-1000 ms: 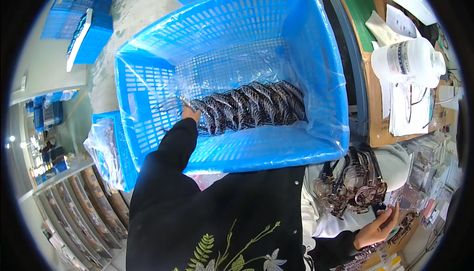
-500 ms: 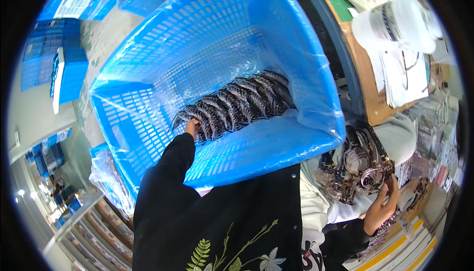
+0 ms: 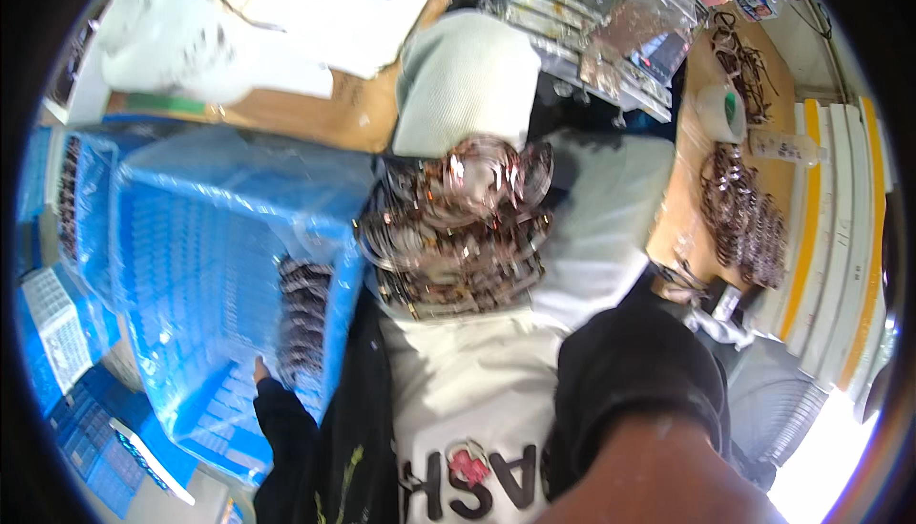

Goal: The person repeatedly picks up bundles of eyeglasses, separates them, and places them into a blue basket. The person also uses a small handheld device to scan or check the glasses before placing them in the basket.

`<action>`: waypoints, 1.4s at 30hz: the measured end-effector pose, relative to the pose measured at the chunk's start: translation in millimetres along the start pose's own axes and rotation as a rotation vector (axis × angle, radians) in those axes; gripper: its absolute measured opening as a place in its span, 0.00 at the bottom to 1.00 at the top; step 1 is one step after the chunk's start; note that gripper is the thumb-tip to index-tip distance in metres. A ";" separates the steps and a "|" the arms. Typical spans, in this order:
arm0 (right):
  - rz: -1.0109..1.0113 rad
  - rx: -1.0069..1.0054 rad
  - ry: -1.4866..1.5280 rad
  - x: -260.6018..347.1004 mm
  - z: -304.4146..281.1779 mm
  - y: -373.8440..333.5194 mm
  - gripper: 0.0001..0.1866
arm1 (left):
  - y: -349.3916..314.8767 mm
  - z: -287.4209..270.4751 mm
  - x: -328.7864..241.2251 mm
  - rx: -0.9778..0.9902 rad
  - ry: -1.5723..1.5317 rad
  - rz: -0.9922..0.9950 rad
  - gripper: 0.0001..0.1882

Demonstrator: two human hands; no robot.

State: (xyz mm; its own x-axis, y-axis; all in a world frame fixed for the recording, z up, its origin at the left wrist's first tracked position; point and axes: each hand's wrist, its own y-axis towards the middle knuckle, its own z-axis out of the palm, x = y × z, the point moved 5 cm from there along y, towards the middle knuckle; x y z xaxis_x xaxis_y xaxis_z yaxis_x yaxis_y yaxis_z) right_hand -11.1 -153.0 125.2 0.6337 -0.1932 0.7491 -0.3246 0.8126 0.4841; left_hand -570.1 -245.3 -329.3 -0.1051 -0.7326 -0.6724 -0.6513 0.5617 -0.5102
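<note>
In the blue plastic basket [image 3: 224,204], lined with clear film, stands a neat row of dark eyeglass frames [image 3: 303,319]. My left hand [image 3: 260,369] is down in the basket beside the near end of that row. Only a small part of it shows, so its grip is unclear. On my lap lies a heap of brown, partly see-through eyeglass frames [image 3: 468,228], which neither hand touches. My right hand [image 3: 658,471] is raised very close at the lower right. Its wrist shows large; its fingers are out of sight.
A wooden table [image 3: 367,109] with papers and a white tub [image 3: 167,42] is ahead. At right, a wooden board [image 3: 673,209] bears more eyeglass frames [image 3: 739,214], a tape roll [image 3: 720,112] and a small bottle [image 3: 784,148]. White yellow-edged boxes [image 3: 828,238] stand beyond.
The view has swung right, so the basket now sits at the left. My right hand has left the eyeglass frames on my lap and come up close. My left hand remains by the row's end.
</note>
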 end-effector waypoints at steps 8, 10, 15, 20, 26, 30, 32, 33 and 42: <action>-0.097 -0.064 0.149 26.5 -7.1 -26.4 0.24 | -223.1 63.5 -310.5 0.108 0.049 1.018 0.22; -0.135 -0.052 0.173 33.3 -9.1 -32.8 0.24 | -301.2 98.6 -346.5 -0.030 0.424 1.405 0.29; -0.197 -0.049 0.194 54.1 -16.8 -51.7 0.24 | -385.9 159.9 -359.1 0.272 0.487 1.711 0.52; -0.258 -0.052 0.221 76.5 -18.5 -74.5 0.25 | -383.8 200.2 -307.7 0.457 0.845 1.623 0.61; -0.265 -0.067 0.231 76.8 -24.9 -86.1 0.25 | -368.8 231.5 -299.7 0.373 0.541 1.557 0.65; -0.258 -0.072 0.236 76.2 -26.2 -87.8 0.25 | -376.9 236.8 -310.3 0.391 0.489 1.661 0.69; -0.254 -0.077 0.236 76.7 -26.3 -87.4 0.25 | -379.7 243.8 -313.9 0.385 0.417 1.659 0.66; -0.250 -0.076 0.239 76.4 -26.7 -86.7 0.25 | -380.1 247.2 -314.5 0.396 0.383 1.643 0.66; -0.202 -0.061 0.244 79.3 -41.8 -70.7 0.25 | -368.8 270.4 -333.4 0.375 0.118 1.795 0.47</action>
State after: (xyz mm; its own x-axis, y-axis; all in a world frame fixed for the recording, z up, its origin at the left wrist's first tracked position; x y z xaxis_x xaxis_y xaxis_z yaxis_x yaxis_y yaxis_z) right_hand 91.5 -202.8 131.5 0.8329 -0.2221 0.5069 -0.1375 0.8042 0.5783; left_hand -91.7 -104.3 -62.0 -0.4592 0.7662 -0.4495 0.4731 0.6392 0.6063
